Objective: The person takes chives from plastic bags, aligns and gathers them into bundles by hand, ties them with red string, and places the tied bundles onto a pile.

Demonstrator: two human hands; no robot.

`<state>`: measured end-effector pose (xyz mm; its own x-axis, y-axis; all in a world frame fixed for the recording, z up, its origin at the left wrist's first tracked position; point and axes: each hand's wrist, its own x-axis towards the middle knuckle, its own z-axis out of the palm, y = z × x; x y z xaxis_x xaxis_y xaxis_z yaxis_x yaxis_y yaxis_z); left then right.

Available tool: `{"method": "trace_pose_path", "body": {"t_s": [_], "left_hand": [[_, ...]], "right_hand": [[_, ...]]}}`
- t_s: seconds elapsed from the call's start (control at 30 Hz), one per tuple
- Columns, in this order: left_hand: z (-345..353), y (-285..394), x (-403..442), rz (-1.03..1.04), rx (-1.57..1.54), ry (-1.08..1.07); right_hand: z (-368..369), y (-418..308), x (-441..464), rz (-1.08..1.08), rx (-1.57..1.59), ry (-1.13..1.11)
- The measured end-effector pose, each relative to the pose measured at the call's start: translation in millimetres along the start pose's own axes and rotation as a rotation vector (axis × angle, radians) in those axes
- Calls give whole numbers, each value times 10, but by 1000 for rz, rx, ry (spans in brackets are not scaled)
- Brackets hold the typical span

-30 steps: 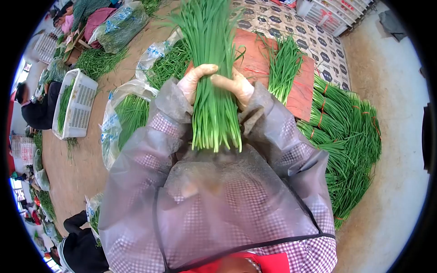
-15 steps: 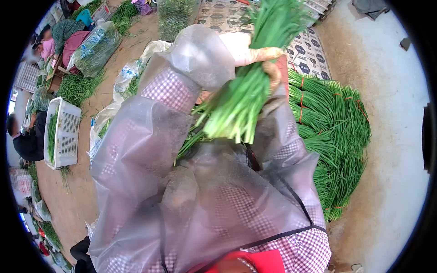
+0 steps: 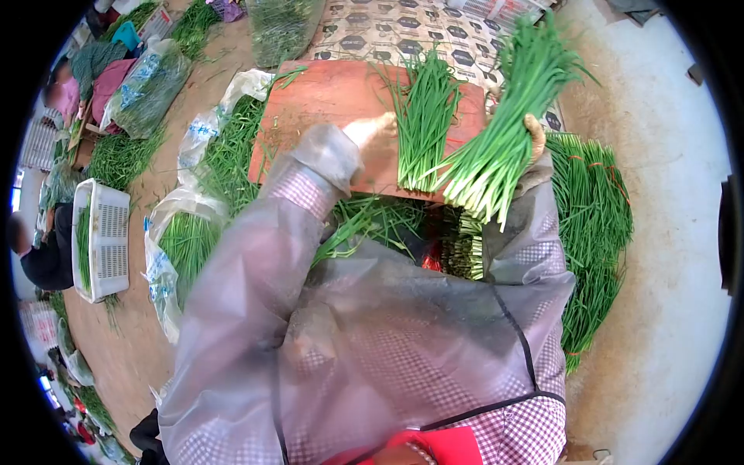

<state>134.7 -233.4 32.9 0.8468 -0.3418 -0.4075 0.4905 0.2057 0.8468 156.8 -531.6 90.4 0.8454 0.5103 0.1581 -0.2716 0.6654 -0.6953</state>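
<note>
My right hand [image 3: 535, 138] is wrapped round a loose bunch of green stalks [image 3: 511, 124], its leafy tops up and pale ends toward me, over the right edge of a reddish board [image 3: 325, 93]. A smaller bunch [image 3: 426, 120] lies on the board just left of it. Over the board's middle, my left hand [image 3: 373, 130] reaches out from its sleeve, blurred, near that bunch's left side; its fingers are too smeared to read. Cut stalks [image 3: 372, 221] lie below the board's near edge.
Tied bunches [image 3: 593, 232] are piled at the right. Plastic bags of stalks [image 3: 186, 240] stand left of the board. Further left are a white crate [image 3: 108, 240] and a seated person [image 3: 46, 256]. Patterned sheeting [image 3: 372, 31] lies beyond the board.
The bunch has moved to the right in my right hand. My left hand has come off it and moved left over the board, which now shows with the smaller bunch on it.
</note>
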Motion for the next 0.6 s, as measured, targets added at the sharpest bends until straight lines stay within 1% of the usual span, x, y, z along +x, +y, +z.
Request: {"method": "trace_pose_path", "body": {"t_s": [0.03,0.07,0.1,0.13,0.17,0.23,0.27,0.3,0.33,0.37,0.4,0.47,0.5,0.53,0.57,0.6], "left_hand": [[49,-90,10,-41,-18,52],[-10,-199,102,-45,-19,49],[-130,-387,224,-43,80,75],[-190,-494,306,-41,179,100],[-103,-448,264,-44,180,98],[247,-208,-61,-152,8,186],[284,-211,-48,-180,-35,208],[320,-214,-35,-206,-79,230],[278,-351,89,-177,-194,124],[231,-482,203,-145,-309,19],[212,-523,256,-117,-276,4],[174,-605,361,-59,-212,-22],[111,-745,528,95,25,38],[58,-905,671,246,262,94],[149,-799,559,230,276,115],[261,-659,423,215,289,136]], "right_hand": [[-8,10,-6,48,18,62],[183,62,31,97,35,125],[192,146,93,97,35,130],[176,229,152,153,-7,222],[143,312,219,210,-48,313],[31,521,386,356,-54,429],[-36,633,459,438,-89,487],[-193,801,572,405,-232,523],[-354,979,691,371,-376,556],[-412,1126,793,348,-647,706],[-455,1272,808,234,-531,568],[-559,1407,901,126,-658,529],[-666,1485,959,131,-655,531],[-778,1557,1013,179,-800,579],[-755,1557,1036,224,-948,624],[-734,1542,1032,225,-948,627]]}}
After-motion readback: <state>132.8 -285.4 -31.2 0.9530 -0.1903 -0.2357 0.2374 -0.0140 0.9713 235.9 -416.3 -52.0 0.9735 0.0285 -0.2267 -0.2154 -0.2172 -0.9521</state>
